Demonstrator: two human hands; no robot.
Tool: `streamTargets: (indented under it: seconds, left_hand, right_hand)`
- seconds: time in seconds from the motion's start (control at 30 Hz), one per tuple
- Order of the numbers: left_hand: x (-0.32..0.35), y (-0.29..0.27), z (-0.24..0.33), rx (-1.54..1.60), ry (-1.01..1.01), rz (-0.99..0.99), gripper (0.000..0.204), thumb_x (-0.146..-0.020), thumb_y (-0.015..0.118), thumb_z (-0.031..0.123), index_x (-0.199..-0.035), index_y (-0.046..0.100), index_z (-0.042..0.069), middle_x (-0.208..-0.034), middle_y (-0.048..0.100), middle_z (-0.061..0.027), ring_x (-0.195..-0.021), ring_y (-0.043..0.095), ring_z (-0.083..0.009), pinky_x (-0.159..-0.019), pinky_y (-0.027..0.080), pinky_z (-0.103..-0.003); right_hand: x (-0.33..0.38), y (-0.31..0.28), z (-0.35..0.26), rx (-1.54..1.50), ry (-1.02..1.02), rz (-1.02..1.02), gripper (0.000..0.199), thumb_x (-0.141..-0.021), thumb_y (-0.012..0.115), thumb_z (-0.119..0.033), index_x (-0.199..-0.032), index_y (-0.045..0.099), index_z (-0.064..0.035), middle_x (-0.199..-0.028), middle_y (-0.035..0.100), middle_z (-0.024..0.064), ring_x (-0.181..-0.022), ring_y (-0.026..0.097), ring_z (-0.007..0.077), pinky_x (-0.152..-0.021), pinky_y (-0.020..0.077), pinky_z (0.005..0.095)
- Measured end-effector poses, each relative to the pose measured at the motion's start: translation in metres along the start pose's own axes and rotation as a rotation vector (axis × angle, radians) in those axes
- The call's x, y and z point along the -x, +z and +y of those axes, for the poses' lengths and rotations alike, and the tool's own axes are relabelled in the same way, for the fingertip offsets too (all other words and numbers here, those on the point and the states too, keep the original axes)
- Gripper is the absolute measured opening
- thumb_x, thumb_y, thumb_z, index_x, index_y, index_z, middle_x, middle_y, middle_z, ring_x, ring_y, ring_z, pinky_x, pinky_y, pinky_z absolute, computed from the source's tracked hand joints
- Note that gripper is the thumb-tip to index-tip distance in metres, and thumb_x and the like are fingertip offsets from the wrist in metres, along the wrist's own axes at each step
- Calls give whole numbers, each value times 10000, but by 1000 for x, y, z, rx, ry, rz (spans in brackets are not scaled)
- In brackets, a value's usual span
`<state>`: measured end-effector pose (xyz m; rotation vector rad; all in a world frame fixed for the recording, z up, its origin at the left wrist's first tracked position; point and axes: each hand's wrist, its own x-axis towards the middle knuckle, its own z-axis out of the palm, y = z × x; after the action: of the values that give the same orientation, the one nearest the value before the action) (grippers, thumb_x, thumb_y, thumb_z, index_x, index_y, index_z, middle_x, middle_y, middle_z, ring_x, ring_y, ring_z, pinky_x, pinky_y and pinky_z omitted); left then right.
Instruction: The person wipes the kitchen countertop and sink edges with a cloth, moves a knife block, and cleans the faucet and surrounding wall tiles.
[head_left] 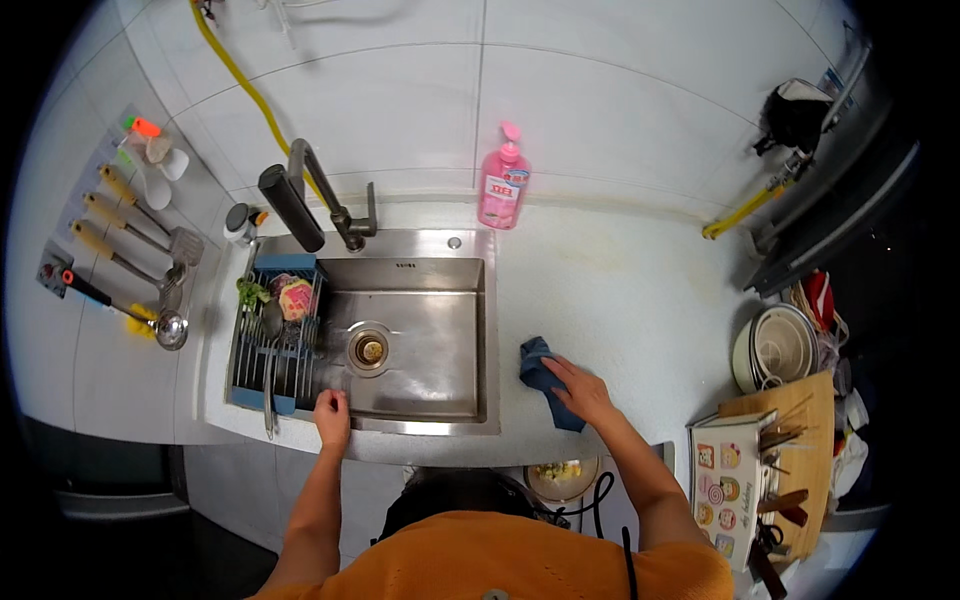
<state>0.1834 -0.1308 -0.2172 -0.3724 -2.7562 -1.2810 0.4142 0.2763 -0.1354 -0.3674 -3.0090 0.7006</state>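
Observation:
My right hand [583, 393] presses on a dark blue cloth [537, 368] on the white countertop [620, 300], to the right of the sink. The cloth is bunched, with part of it sticking out past my fingers. My left hand [332, 412] is closed with its fingers curled and nothing showing in them, at the front edge of the stainless steel sink [440, 385]. Near it on the left, a ladle [270, 390] leans across a blue-ended drying rack [275, 404], which also holds green leaves [252, 293] and a pink and yellow item [295, 299].
A grey faucet [350, 228] rises behind the sink. Against the back wall stands a pink pump bottle [502, 190]. To the right are stacked pots [775, 345] and a knife holder [722, 480] with knives. Cooking utensils [130, 255] hang on the left wall.

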Motion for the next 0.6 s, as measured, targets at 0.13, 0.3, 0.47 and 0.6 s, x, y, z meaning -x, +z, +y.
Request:
streamTargets:
  seconds: [0.13,0.3,0.47,0.6]
  left_hand:
    - [11,13,8,-205,136,27,181,-802,584,130,-690,504,13,-708,506,-154,-699,503,-349,-624,400,-434]
    - [20,18,14,-372,193,43,156,-751,601,144,-657,518,53,-708,523,-114,-741,512,-318,-676,394,-430]
    - [17,18,14,-397,181,15,131,-744,602,150,-676,536,60,-725,529,-106,-750,517,-308,-683,396,-425]
    - [16,17,19,-419,181,-2,123,-744,602,152,-681,544,64,-729,530,-106,-750,519,-307,-681,397,-423]
  right_hand:
    - [-82,-12,19,62,-144,141,470,-818,619,-272,-1255,516,-131,-1165,596,134,-1008,599,313,-828,497,350]
    - [-194,-37,40,-179,223,140,444,-809,606,-428,-1098,626,-91,-987,648,178,-857,626,305,-781,487,374]
    - [-287,-47,41,-455,220,487,745,-742,720,-286,-1340,359,-27,-1237,520,190,-1075,554,300,-880,458,371]
    - [-334,-46,37,-578,156,592,949,-691,773,-165,-1401,175,32,-1324,424,207,-1155,495,274,-950,426,345]
